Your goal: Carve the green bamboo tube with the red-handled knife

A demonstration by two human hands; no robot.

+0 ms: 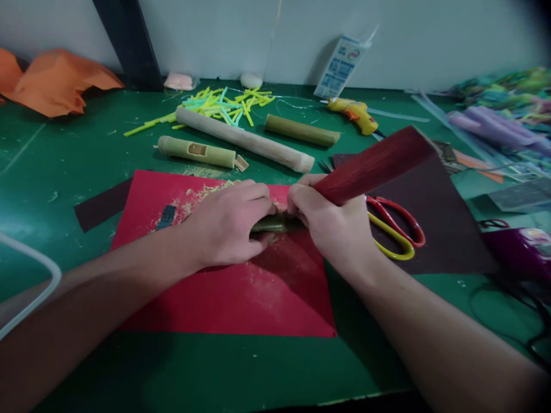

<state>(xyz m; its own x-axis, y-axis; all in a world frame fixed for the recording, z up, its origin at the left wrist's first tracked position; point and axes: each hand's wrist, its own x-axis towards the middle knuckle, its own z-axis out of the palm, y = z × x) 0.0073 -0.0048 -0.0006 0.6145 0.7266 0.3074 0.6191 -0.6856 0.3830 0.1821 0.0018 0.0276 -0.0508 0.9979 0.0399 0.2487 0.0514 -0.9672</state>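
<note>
On a red sheet [206, 307], my left hand [230, 221] is closed over a short greenish bamboo tube [270, 224] and presses it down. My right hand [338, 226] wraps round a tool with a thick dark-red handle [379, 163], which slants up to the right. The tool's working end is hidden by my fingers, close to the tube. Pale shavings [202, 195] lie beyond my left hand. Behind it lies a bamboo tube with a rectangular notch [193, 152], a small cut chip [241, 163] at its end.
Farther back lie a long pale bamboo stick [245, 139], another bamboo tube [301, 131], yellow-green strips [215, 103] and a yellow glue gun [355, 115]. Scissors with red and yellow handles [398, 229] rest on a dark sheet [447, 229] at right. A purple device [519, 252] stands beyond.
</note>
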